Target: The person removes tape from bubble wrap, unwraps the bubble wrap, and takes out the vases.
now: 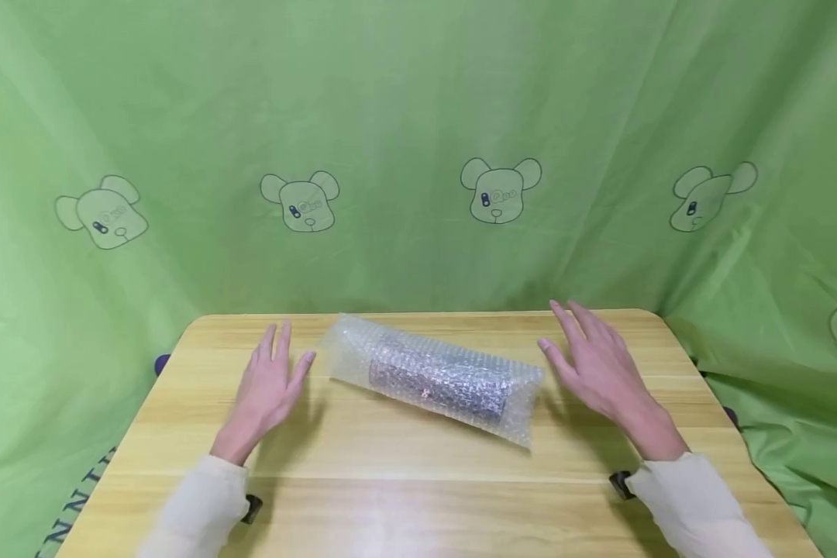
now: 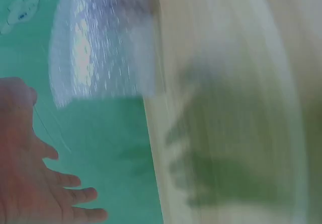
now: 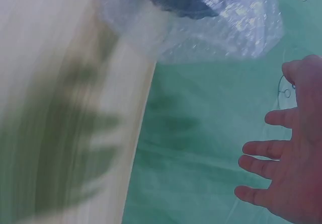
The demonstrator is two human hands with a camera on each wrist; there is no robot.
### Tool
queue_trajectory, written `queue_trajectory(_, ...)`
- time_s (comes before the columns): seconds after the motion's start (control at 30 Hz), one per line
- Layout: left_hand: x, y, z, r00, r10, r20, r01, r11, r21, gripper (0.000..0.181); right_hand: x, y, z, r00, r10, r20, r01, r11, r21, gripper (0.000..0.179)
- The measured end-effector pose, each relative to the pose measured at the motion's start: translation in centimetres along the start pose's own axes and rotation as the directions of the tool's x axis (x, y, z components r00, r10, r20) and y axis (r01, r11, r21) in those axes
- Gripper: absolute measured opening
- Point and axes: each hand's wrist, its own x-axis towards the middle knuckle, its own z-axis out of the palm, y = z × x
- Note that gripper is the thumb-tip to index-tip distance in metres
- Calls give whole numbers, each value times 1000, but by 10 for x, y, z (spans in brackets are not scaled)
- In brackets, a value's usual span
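Observation:
A bubble-wrap pouch (image 1: pixel 432 376) lies slantwise on the wooden table, its left end farther back than its right. Through the clear wrap a dark, shiny object shows; its kind cannot be made out. My left hand (image 1: pixel 266 387) is held above the table just left of the pouch, fingers extended, touching nothing. On the other side my right hand (image 1: pixel 600 368) hovers past the pouch's right end, fingers spread and holding nothing. Both wrist views show a hand (image 2: pixel 30 163) and a hand (image 3: pixel 297 153) apart from the wrap.
The light wood table (image 1: pixel 363 511) has rounded far corners. Behind it and at both sides hangs a green curtain (image 1: pixel 404 93) printed with bear heads. Dark clips (image 1: pixel 622 485) show beneath the cuffs of the pale sleeves (image 1: pixel 697 504).

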Motion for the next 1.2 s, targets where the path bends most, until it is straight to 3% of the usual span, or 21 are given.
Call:
queue_trajectory(0.13,-12,17,11,999,-38,6,38,989,-144,83,1,-6,-1,1000,1,2,-1,999,35,71)
queue_trajectory(0.27,-25,33,19,996,-77,53,89,953,-291,86,2,-10,-1,1000,-5,-13,5,998,67,70)
queue_trajectory(0.33,-31,42,24,991,-99,93,127,917,-378,89,3,-12,0,1000,-11,-20,13,996,94,69)
queue_trajectory(0.4,-35,51,29,982,-122,142,176,859,-481,91,4,-16,2,1000,-19,-21,22,992,124,69)
queue_trajectory(0.47,-38,60,33,969,-137,207,237,763,-602,92,5,-19,3,999,-24,-22,27,988,153,69)
queue_trajectory(0.53,-41,68,37,952,-144,272,298,644,-705,92,6,-23,5,999,-31,-27,35,983,180,68)
queue_trajectory(0.7,-46,85,46,908,-100,407,418,297,-859,93,10,-34,9,999,-42,-31,48,971,234,69)
queue_trajectory(0.8,-48,90,53,892,-55,448,452,123,-884,93,13,-40,12,999,-44,-14,46,965,257,70)
queue_trajectory(0.9,-49,95,59,886,-33,462,462,-6,-887,85,13,-45,16,999,-42,5,38,958,284,70)
queue_trajectory(1.03,-46,104,69,879,-7,476,470,-151,-870,71,12,-47,19,999,-41,21,33,952,306,69)
queue_trajectory(1.1,-43,110,75,875,2,484,473,-214,-855,69,12,-46,20,999,-38,30,27,949,313,68)
queue_trajectory(1.2,-39,119,86,871,-3,491,469,-287,-835,70,10,-47,23,998,-39,42,23,946,324,67)
